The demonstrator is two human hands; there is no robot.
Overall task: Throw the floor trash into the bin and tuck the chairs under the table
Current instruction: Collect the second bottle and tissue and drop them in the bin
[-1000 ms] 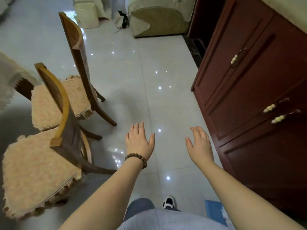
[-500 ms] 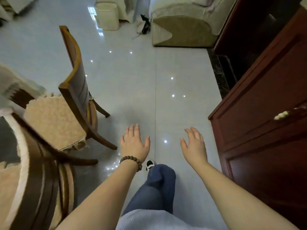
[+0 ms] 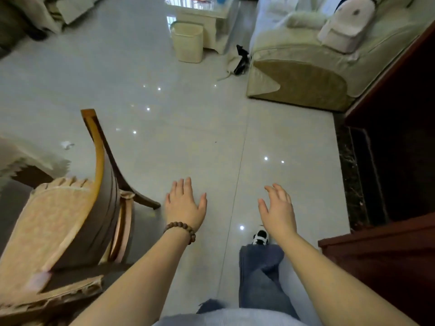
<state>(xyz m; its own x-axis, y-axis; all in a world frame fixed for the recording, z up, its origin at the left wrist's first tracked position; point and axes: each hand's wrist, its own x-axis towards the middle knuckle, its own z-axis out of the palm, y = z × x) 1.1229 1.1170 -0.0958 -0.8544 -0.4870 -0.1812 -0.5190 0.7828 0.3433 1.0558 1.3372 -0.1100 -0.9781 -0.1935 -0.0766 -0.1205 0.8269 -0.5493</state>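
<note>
Trash (image 3: 67, 144) — a small white scrap — lies on the floor (image 3: 188, 137) past the chair (image 3: 77, 208), well short of the bin (image 3: 187, 41); both hands, left hand (image 3: 184, 205) and right hand (image 3: 277, 211), hang empty, fingers spread, so I'd step round the chair back, then stoop and pinch it.

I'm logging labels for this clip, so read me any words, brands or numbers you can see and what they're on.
None can be read.
Bin: plain, no label shows.
Items on the glass table: too blurred to read.
Shoe: black and white pattern, no readable brand.
</note>
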